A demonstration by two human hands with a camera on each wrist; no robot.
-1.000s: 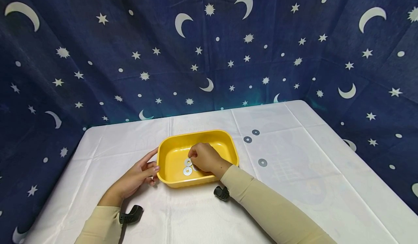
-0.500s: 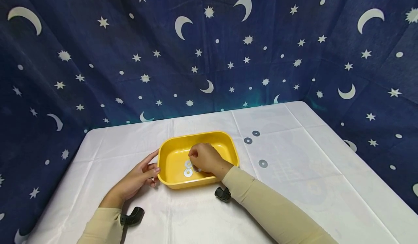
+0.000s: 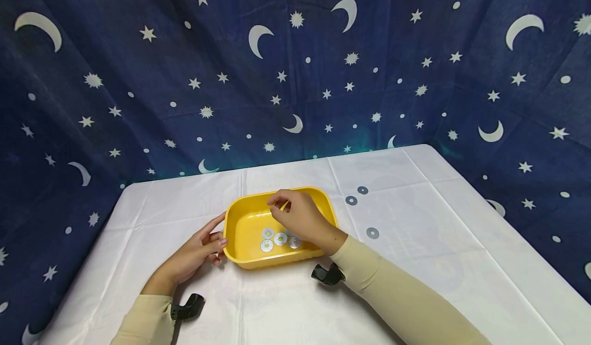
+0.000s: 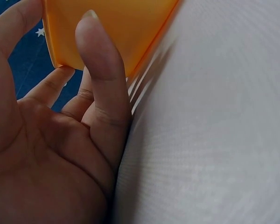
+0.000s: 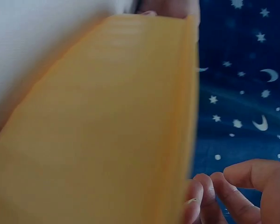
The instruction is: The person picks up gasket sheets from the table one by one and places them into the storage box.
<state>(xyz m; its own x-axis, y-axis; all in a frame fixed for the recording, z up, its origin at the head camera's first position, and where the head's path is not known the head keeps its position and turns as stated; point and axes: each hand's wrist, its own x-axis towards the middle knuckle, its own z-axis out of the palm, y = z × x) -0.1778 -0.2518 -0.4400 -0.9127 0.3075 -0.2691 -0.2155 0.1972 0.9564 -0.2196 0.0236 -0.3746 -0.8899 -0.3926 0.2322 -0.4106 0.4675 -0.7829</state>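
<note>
A yellow tray [image 3: 244, 259] stands on the white-covered table in the head view. On its floor lie several metal washers [image 3: 280, 239], flat and close together, one partly covered by my right hand. My left hand [image 3: 195, 248] touches the tray's left end with spread fingers; the left wrist view shows the fingertips against the yellow wall [image 4: 112, 28]. Over the tray is my right hand [image 3: 302, 217], its fingers loosely bent and apart from the thumb, and I see nothing held. In the right wrist view these fingers [image 5: 233, 198] show beyond the tray's side.
To the right of the tray, three grey washers lie on the table: two near each other farther back, a washer [image 3: 351, 200] and another washer [image 3: 362, 190], and a nearer washer [image 3: 372, 233]. A dark blue curtain [image 3: 221, 109] with moons and stars hangs behind the table.
My right hand has lifted from the tray's floor and its fingers have parted. More washers show in the tray than before. My left hand stays at the tray's left end.
</note>
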